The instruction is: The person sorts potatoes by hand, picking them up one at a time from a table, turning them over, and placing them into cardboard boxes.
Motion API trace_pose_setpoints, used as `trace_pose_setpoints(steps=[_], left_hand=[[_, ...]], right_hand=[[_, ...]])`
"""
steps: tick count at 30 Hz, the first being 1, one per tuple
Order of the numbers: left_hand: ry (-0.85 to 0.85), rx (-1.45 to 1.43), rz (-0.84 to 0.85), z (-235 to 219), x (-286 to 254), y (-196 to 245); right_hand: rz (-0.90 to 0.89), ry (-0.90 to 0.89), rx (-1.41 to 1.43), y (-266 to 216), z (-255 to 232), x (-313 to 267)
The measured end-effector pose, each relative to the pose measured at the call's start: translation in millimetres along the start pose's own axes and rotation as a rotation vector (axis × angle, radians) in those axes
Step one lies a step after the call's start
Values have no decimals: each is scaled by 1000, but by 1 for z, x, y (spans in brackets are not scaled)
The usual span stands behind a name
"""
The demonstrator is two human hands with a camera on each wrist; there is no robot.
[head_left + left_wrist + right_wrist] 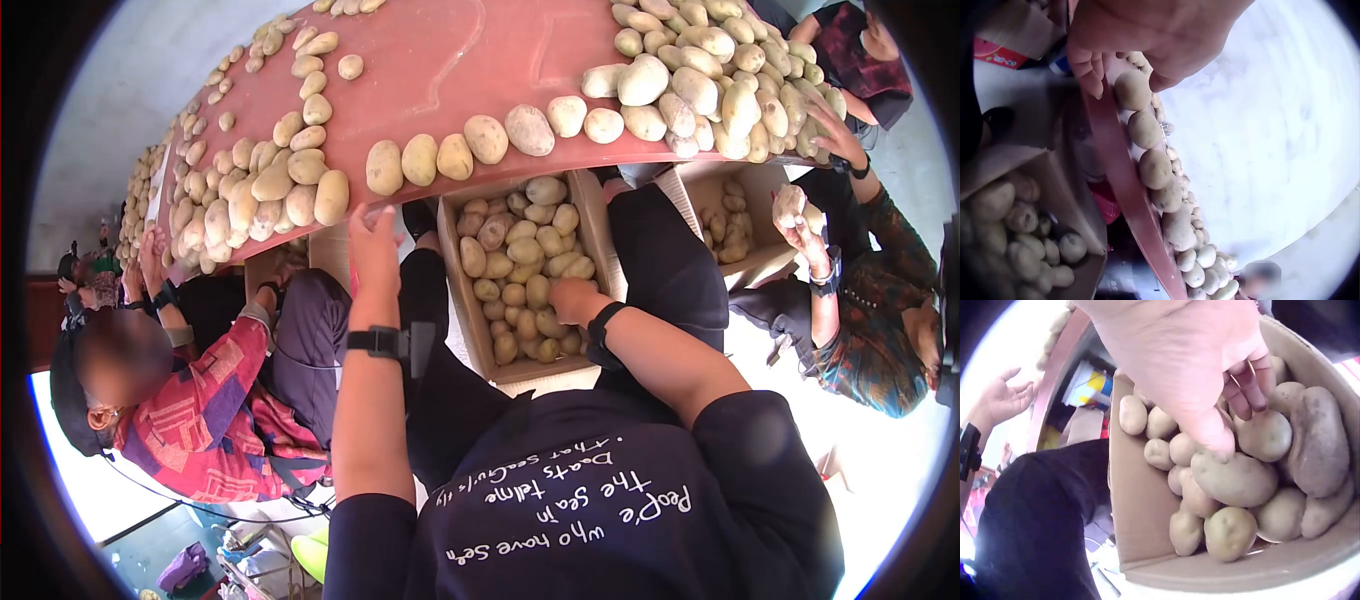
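My left hand point(375, 250) is at the front edge of the red table point(400, 60), empty, its fingers apart. Close by, a row of potatoes point(454, 157) lines that edge. The left wrist view has the thumb and fingers on either side of the nearest potato point(1132, 89), overlapping its end of the row. My right hand point(580, 300) reaches down into a cardboard box point(470, 345) of potatoes between my knees. Its bent fingers are at a round potato point(1264, 435), and the thumb tip overlaps a longer potato point(1235, 478) beside it.
Large potato heaps lie on the table at right point(740, 90) and left point(250, 195). A person in a patterned red top point(220, 410) sits at my left. At my right, another person holds a potato point(797, 210) near a second cardboard box point(690, 190).
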State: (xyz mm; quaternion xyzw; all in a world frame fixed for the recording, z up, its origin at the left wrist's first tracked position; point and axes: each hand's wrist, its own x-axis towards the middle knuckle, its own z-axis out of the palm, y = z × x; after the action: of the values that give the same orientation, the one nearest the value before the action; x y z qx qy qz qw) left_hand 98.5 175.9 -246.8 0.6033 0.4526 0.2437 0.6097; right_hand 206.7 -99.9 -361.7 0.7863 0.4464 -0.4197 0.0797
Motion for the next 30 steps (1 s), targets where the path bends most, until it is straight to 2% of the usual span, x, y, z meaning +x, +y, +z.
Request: trace_pose_setpoints(steps=[1,4,7,8,10,12,15,16,18,21,24,25,28,29,30], left_hand=[[-8,-24,-33,3,-11,-7],[-78,-70,-142,13,-45,-18],[-232,-14,-222,18,-63,-43],[-285,40,-252,22,-71,-46],[-462,212,-229,29,-82,-79],[-531,145,-363,45,-102,-95],[-681,269,-406,57,-107,-141],[-760,366,-414,60,-106,-154],[-921,304,-587,66,-107,-153],[-837,366,-664,71,-118,-134],[-775,186,-866,73,-120,-121],[-628,27,-962,74,-122,-107],[-519,-399,-800,60,-118,-97],[-430,-377,-804,53,-113,-91],[-386,-293,-705,45,-108,-76]], right_hand=[[-9,-5,-39,-4,0,-4],[-25,139,-191,-11,22,-3],[1,238,-246,-13,32,-3],[-5,241,-236,-13,33,-2],[-21,251,-214,-13,32,1],[-40,281,-135,-8,34,3],[-38,381,-89,-7,35,2],[18,267,-68,-8,24,3],[136,33,-29,-13,-3,-8],[31,-140,194,-9,-43,-19],[-47,-118,867,-4,-45,-18],[-80,-163,917,-10,-55,-25],[-326,-152,1287,-17,-42,-20],[-337,-163,1394,-15,-42,-17],[-348,-176,1502,-20,-51,-24]])
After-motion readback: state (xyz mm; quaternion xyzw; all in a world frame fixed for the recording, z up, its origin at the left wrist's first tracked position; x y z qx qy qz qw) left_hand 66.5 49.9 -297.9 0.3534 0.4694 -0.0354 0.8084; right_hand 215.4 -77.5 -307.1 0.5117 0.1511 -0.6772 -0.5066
